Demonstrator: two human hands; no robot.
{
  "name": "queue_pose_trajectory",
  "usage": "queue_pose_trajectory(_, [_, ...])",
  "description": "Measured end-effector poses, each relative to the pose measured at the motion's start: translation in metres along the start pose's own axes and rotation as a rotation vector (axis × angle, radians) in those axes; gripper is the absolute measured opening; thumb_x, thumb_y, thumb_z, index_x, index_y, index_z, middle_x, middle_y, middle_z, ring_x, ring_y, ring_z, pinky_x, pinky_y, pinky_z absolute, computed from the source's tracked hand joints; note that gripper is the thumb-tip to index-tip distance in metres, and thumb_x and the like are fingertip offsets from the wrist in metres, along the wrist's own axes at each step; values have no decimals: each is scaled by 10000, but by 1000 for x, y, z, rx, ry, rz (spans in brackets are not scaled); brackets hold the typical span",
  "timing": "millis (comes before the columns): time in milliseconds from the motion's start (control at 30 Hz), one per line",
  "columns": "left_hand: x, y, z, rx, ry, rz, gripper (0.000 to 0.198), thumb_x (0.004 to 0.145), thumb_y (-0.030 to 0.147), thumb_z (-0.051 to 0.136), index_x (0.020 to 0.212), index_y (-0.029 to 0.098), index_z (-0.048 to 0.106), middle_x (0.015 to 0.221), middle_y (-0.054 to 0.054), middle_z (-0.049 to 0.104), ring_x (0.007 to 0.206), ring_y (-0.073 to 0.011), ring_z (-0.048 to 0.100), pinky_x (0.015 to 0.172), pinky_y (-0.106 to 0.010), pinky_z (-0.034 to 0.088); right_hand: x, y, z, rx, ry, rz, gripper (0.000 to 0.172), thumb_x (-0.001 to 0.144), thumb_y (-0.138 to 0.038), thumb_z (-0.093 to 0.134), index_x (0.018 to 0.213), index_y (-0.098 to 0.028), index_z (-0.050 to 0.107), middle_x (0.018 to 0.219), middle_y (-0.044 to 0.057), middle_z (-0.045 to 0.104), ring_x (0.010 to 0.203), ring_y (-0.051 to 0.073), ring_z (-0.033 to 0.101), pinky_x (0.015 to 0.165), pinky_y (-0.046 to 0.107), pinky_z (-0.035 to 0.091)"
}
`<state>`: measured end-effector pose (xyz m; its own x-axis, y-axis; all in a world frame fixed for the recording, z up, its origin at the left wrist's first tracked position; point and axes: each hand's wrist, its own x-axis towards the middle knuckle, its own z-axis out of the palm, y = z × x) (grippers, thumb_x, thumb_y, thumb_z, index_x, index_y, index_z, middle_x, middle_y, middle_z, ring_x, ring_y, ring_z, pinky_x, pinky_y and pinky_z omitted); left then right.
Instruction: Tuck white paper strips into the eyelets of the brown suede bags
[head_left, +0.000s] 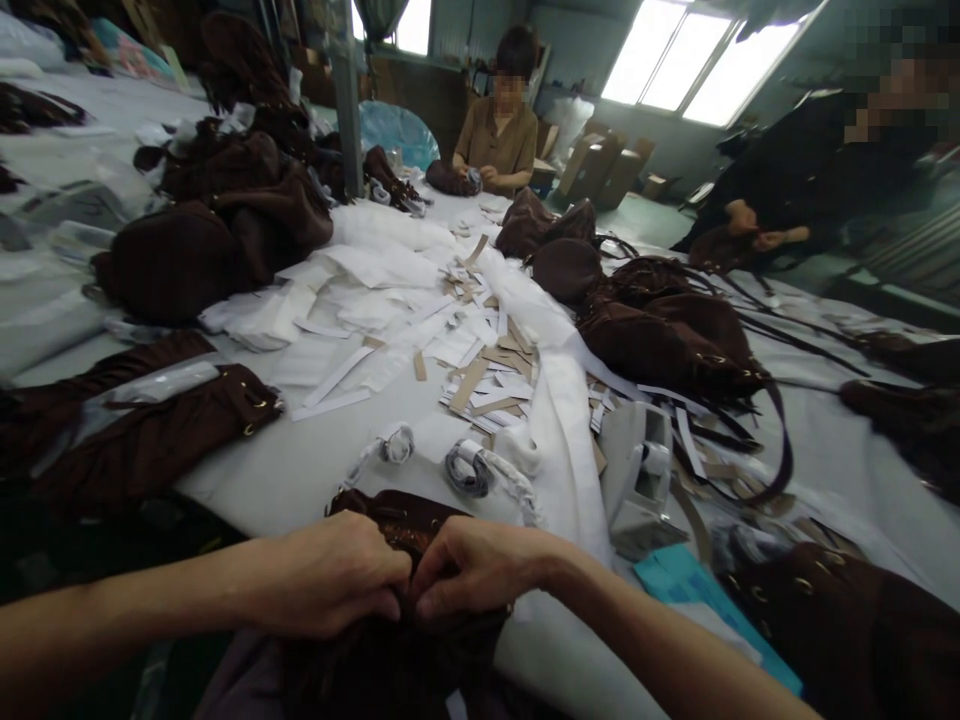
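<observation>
A dark brown drawstring bag (401, 508) with metal eyelets along its rim is at the table's near edge, close to my body. My left hand (337, 580) is closed in a pinch at the front of the bag's opening. Right beside it, my right hand (480, 565) pinches the bag at the same spot, the two sets of fingertips almost touching. Whether a cord or the bag's edge lies between the fingers is hidden. Two wrapped strap ends, a left coil (397, 443) and a right coil (469, 468), rest on the table just beyond the bag.
Paper and card strips (487, 385) litter the table's middle. A grey tape dispenser (637, 465) and a blue packet (716, 610) lie at right. Brown bags are heaped left (180, 260) and right (667, 335). One co-worker (495, 135) sits opposite; another (795, 170) stands at right.
</observation>
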<state>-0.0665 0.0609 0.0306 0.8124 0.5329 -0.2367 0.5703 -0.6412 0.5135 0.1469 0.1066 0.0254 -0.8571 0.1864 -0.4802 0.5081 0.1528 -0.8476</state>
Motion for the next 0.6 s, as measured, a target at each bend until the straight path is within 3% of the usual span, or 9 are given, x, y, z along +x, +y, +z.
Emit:
queue_pose_trajectory(333, [3,-17,-5,-6,17,10,75,911,231,474,901,220,547,763,-11,670,691,-195,608,608,-275,373,-21,-2,-1,-434,290,101,182,870,-161,465,758,-141,608,739,41,628,658,126,524,627,225,378])
queue_pose_trajectory(500, [4,-20,-2,-74,30,14,152,939,270,436,817,218,511,694,6,632,647,-168,579,592,-255,363,-33,7,-2,-347,438,107,147,858,-128,496,766,-148,609,743,18,617,689,123,543,645,217,390])
queue_pose_trajectory(600, [-2,-17,2,-111,47,48,109,916,225,472,831,218,540,742,1,649,704,-168,590,634,-247,384,-45,15,5,-183,659,146,122,848,-157,539,787,-170,644,750,1,637,705,129,569,640,219,402])
